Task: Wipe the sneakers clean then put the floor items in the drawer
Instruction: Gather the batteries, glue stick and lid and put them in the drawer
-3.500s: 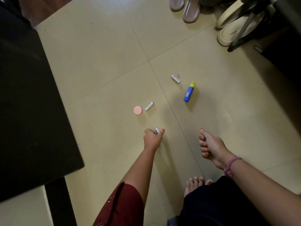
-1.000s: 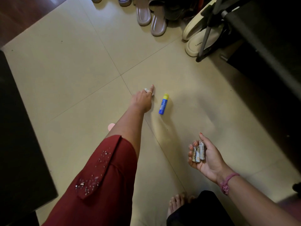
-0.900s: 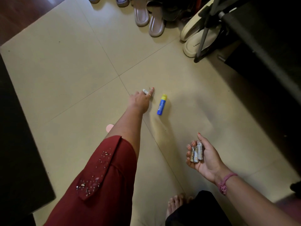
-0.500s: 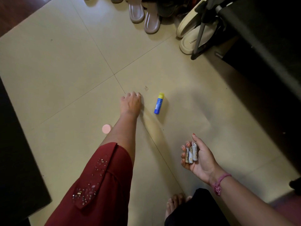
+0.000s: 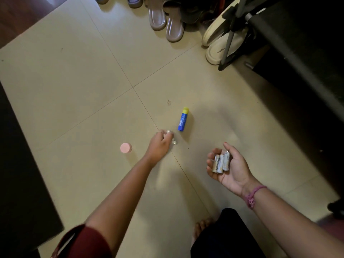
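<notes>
My left hand (image 5: 161,144) hovers low over the tiled floor with its fingers curled round a small white battery (image 5: 174,142) whose end peeks out. My right hand (image 5: 228,167) is held palm up and cups three white batteries (image 5: 221,162) with the fingers bent round them. A blue tube with a yellow cap (image 5: 183,119) lies on the floor just beyond my left hand. A small round pink lid (image 5: 126,147) lies to the left of that hand.
Several slippers (image 5: 165,21) and cream sandals (image 5: 221,47) line the far edge of the floor. A black stand leg (image 5: 228,53) and dark furniture (image 5: 307,53) fill the right side. A dark table (image 5: 20,174) borders the left. My bare foot (image 5: 201,228) shows at the bottom.
My left hand picked up the far battery and drew back toward me with it. My right hand, which earlier was empty, keeps three batteries in its palm.
</notes>
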{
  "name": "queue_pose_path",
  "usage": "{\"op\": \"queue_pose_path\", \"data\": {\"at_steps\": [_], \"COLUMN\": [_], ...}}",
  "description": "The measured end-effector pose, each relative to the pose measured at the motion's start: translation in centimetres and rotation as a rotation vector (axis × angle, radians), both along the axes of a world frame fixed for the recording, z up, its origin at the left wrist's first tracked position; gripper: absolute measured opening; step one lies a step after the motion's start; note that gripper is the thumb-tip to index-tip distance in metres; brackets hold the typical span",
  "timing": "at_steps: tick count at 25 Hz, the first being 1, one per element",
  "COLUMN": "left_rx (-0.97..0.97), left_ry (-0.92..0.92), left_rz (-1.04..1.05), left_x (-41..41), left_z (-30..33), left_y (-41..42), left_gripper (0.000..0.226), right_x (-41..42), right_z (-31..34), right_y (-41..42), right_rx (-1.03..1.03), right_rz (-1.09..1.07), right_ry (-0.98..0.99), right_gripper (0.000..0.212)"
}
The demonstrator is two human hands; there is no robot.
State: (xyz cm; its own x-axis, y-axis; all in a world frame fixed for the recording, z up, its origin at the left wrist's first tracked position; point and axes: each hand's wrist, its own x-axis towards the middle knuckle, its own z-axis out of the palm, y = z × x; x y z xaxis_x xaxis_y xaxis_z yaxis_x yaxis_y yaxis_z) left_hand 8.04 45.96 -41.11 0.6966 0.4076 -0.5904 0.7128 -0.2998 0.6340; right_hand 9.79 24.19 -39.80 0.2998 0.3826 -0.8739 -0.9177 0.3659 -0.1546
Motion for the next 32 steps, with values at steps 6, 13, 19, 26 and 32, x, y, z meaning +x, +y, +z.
{"op": "queue_pose_path", "data": {"at_steps": [6,13,19,26,32], "left_rx": [-1.013,-1.025,-1.121,-0.975,-0.965], "left_ry": [-0.022,0.016,0.115,0.217,0.249], "left_rz": [0.601,0.751,0.581,0.189,0.005], "left_x": [-1.9,-1.2,0.1,-2.6,-9.3], "left_z": [5.6,11.9,20.4,32.7,41.5], "left_y": [-7.2,-11.2,-13.3,-15.6,-20.6], "left_gripper": [0.027,0.036,0.026,0.015,0.019], "right_x": [0.4,1.4,1.4,-5.4,-15.1], "right_z": [1.6,8.6,18.0,30.5,37.4], "right_y": [-0.2,-3.0,-6.2,-8.8,-12.6], "right_rx": [0.073,0.013,-0.004,0.101,0.088], "right_rz": [-0.062,-0.140,-0.254,-0.425,-0.578], "right_ry": [-0.055,-0.095,-0.170,-0.225,-0.323], "right_gripper": [0.039,0.045,0.045,0.032,0.033]}}
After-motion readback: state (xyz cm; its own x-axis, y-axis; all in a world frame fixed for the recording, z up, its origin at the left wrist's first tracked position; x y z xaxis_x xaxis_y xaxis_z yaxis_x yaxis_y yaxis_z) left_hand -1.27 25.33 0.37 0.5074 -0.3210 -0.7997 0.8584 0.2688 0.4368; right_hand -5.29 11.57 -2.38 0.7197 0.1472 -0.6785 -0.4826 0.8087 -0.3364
